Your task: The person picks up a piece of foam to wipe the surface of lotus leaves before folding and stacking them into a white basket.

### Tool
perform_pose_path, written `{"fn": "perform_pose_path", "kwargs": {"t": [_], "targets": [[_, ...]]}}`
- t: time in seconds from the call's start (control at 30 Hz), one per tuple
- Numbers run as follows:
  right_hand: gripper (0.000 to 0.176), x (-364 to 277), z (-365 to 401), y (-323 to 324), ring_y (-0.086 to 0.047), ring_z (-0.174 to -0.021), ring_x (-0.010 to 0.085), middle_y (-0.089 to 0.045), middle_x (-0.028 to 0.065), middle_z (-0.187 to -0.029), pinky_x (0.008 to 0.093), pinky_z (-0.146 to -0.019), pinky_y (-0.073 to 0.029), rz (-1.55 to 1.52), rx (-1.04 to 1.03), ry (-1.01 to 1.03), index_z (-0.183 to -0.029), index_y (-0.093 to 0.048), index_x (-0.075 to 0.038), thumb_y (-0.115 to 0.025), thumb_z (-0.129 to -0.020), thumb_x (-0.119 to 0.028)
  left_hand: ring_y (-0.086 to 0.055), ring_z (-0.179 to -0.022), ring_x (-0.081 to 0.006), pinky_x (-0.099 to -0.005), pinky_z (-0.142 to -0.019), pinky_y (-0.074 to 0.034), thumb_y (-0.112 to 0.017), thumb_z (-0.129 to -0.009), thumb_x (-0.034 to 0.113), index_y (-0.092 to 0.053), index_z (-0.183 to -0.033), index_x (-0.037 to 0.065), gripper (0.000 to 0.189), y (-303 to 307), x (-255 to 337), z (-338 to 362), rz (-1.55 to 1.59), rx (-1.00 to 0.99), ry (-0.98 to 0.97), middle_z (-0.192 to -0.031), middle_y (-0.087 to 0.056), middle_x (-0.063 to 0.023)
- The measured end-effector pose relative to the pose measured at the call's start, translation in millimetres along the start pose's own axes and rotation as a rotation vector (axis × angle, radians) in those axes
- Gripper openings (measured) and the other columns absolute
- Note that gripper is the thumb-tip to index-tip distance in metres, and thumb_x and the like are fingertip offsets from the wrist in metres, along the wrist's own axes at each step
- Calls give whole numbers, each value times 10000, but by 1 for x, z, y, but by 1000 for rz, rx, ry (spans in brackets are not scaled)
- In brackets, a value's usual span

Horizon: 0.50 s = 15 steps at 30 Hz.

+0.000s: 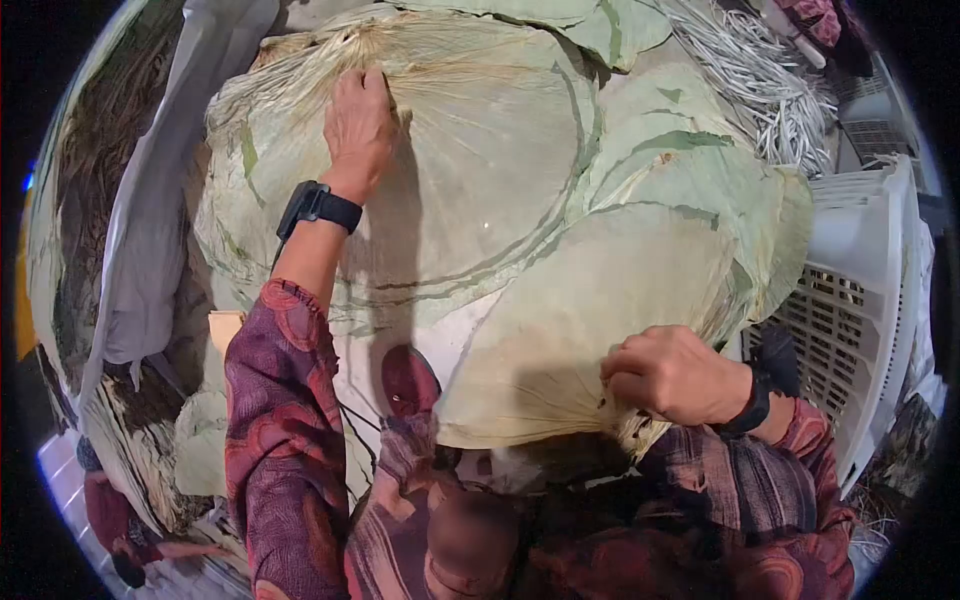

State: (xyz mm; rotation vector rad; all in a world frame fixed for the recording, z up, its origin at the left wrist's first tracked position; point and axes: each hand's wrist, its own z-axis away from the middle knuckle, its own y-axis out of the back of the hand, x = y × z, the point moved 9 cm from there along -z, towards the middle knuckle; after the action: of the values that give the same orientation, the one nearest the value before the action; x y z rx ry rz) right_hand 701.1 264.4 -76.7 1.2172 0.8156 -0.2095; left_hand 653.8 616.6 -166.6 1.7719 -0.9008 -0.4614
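Note:
Large pale-green dried lotus leaves (480, 150) lie in a broad, overlapping pile in front of me. My left hand (362, 120) reaches to the far side of the pile, its fingers curled down on the gathered, pleated part of the top leaf. Nearer me, another folded, fan-shaped dried lotus leaf (600, 290) spreads across the right side of the pile. Its gathered, yellowish end is pinched in my right hand (670, 375), just above my lap. The fingertips of both hands are partly hidden.
White plastic strips (760, 85) lie bundled at the upper right. Below them stands a white slatted crate (860, 300). White sheeting (155, 220) and stacked leaf edges (100, 170) line the left. A dark red shoe (410, 380) shows below the pile; a person (110, 505) appears at lower left.

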Motion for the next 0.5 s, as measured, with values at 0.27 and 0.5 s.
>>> {"fn": "perform_pose_path", "kwargs": {"t": [0.27, 0.5], "targets": [[231, 11, 19, -46, -602, -777, 422, -599, 180, -818, 485, -650, -488, -193, -352, -92, -804, -582, 4, -658, -693, -183, -582, -909, -382, -469, -760, -476, -741, -734, 108, -561, -942, 57, 279, 23, 2, -4, 91, 87, -58, -915, -585, -170], [499, 2, 5, 1, -635, -980, 395, -654, 233, -1082, 431, -827, -524, -543, -157, -112, -1107, -644, 22, -734, -775, -339, -569, -649, -306, -449, -589, -431, -695, -759, 121, -605, -940, 126, 202, 102, 83, 50, 166, 40, -174, -728, -563, -104]]}}
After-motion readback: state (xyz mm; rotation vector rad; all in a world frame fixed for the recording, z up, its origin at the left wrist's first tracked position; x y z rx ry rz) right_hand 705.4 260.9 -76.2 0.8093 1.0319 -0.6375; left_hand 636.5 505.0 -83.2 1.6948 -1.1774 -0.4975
